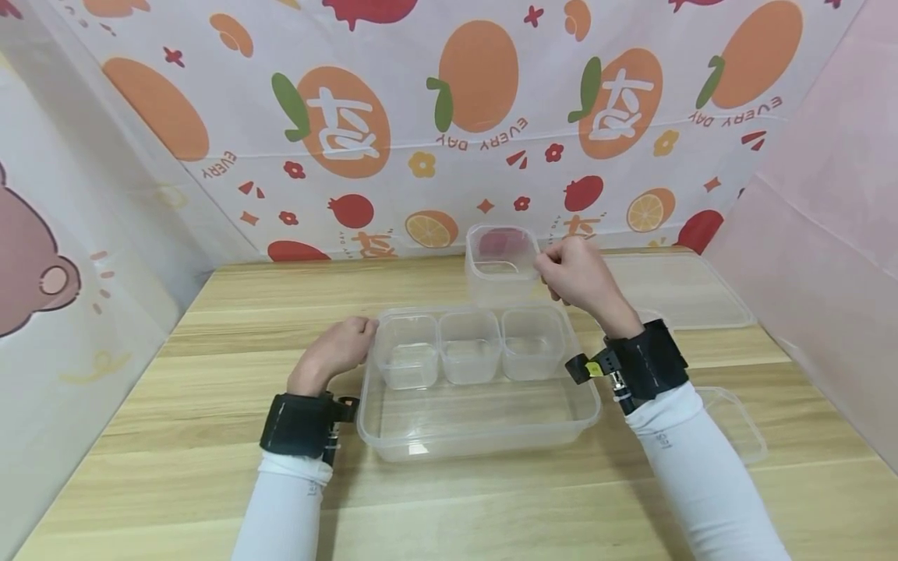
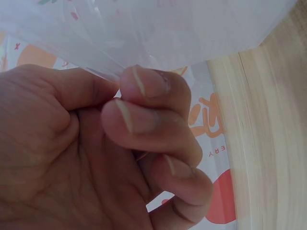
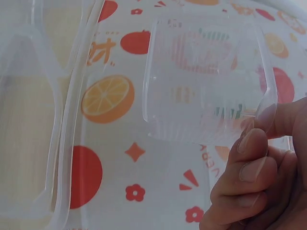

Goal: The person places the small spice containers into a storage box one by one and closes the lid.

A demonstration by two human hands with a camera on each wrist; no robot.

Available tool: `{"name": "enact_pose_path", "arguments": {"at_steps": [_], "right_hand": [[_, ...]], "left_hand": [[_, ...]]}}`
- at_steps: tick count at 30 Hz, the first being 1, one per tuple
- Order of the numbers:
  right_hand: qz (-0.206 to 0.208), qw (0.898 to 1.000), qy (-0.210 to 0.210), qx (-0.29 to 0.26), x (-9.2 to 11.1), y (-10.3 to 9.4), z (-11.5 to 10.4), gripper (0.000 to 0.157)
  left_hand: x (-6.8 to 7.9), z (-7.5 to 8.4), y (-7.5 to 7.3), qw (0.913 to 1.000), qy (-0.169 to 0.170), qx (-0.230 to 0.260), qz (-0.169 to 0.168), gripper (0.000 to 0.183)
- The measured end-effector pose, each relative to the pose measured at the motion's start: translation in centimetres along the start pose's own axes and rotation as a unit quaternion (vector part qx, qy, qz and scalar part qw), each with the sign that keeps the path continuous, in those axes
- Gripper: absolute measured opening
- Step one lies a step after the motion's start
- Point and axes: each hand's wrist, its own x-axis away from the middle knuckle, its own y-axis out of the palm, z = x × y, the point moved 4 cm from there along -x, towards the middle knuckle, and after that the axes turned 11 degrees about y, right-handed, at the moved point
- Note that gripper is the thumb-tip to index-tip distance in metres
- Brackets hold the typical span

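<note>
A large clear plastic container [image 1: 484, 444] stands on the table, with three small clear boxes in a row along its far side: a left box [image 1: 408, 354], a middle box [image 1: 470, 351] and a right box [image 1: 533, 347]. My left hand [image 1: 340, 347] pinches the large container's rim at its far left corner; the left wrist view shows thumb and curled fingers [image 2: 153, 120] at that edge. Beyond the container, my right hand [image 1: 578, 273] pinches another small clear box [image 1: 501, 269] by its right rim. In the right wrist view this box [image 3: 201, 86] hangs from thumb and fingers.
A large clear lid [image 1: 680, 288] lies at the table's back right. Partly behind the right forearm is a smaller clear lid [image 1: 737, 425]. A fruit-print cloth [image 1: 484, 179] hangs along the table's back edge, and wooden tabletop [image 1: 210, 436] shows at the left.
</note>
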Motion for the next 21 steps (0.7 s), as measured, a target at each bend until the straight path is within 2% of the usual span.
{"name": "enact_pose_path", "arguments": {"at_steps": [6,21], "right_hand": [[-0.015,1.000,-0.012,-0.002,0.7,0.9,-0.6,0.042],[-0.051,0.998,-0.011,-0.022,2.6,2.1,-2.0,0.044]], "left_hand": [[0.0,-0.1,-0.1,1.0000,-0.001,0.000,-0.004,0.044],[0.0,0.2,0.0,1.0000,0.002,0.000,-0.004,0.045]]}}
